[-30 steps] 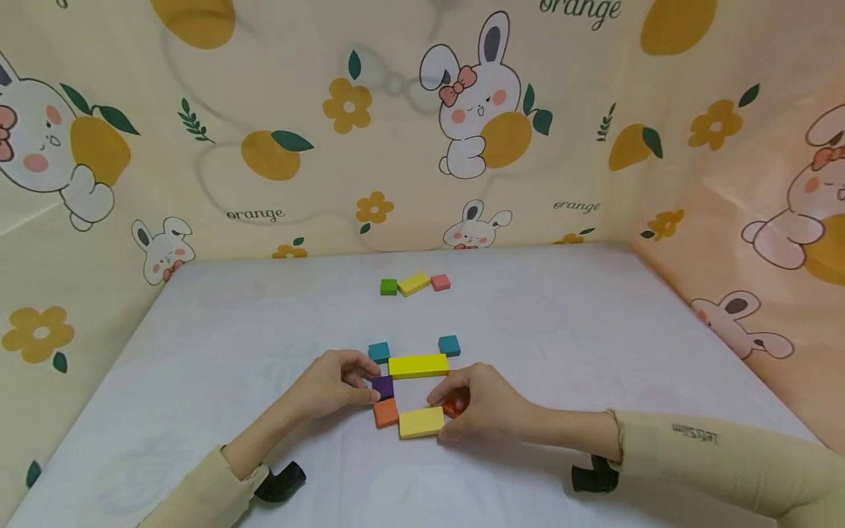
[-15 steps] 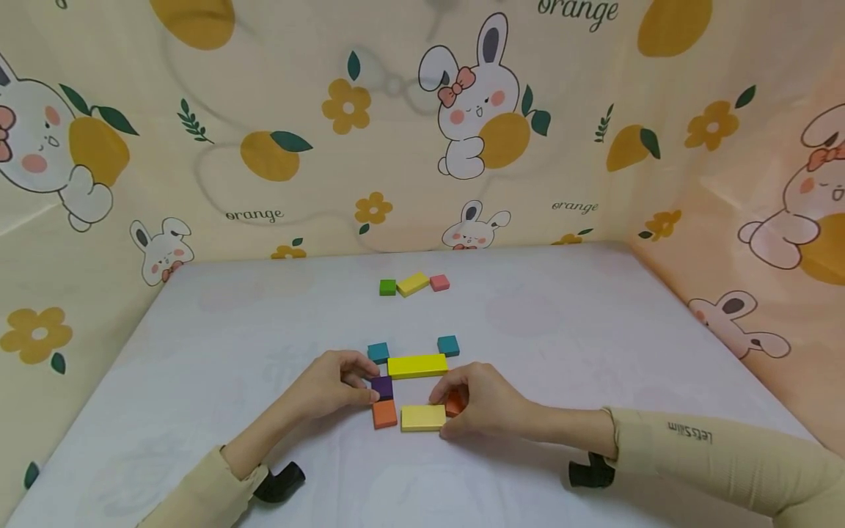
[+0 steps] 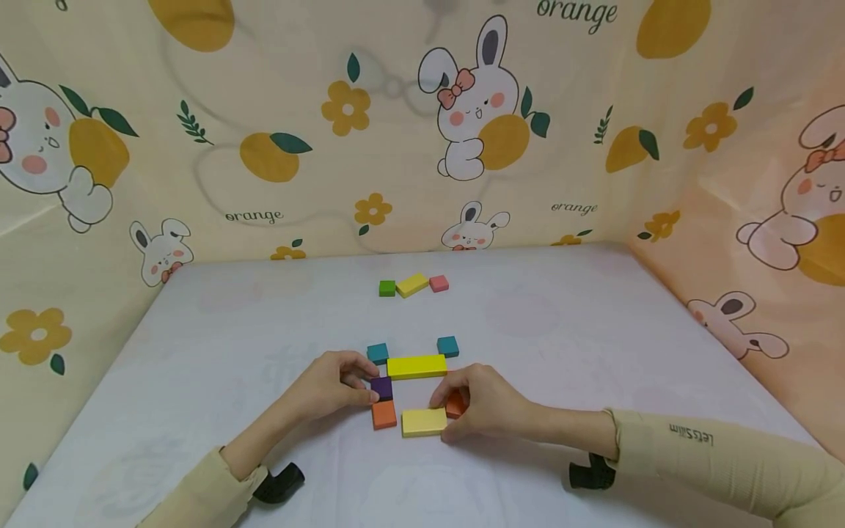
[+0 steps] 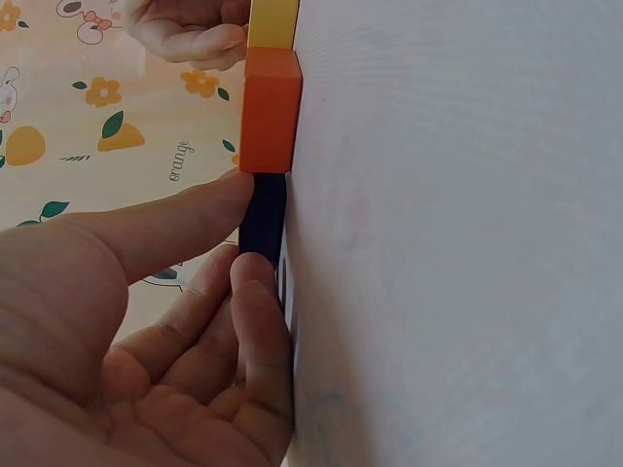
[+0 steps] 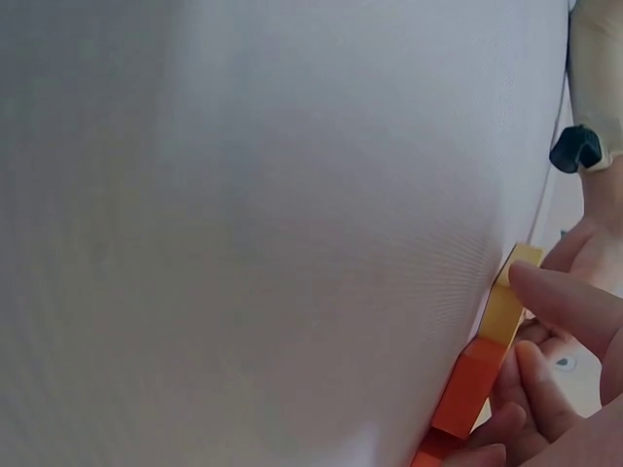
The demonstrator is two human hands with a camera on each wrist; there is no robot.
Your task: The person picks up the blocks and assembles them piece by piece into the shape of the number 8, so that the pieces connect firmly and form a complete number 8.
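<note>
On the counter (image 3: 561,315), well off the back edge, the front yellow block (image 3: 422,422) points left to right lengthwise, a gap parting it from the left orange block (image 3: 384,415). The right hand (image 3: 485,403) pinches it; the left hand (image 3: 333,381) pinches the purple block (image 3: 382,388).

In the head view, the patterned backdrop (image 3: 396,158) reads "orange" in dark script at upper right, left of centre and right of centre. "LetsSlim" stands upside down on the beige sleeve (image 3: 733,466) at lower right. The left wrist view shows "orange" sideways on the backdrop, upper left.
</note>
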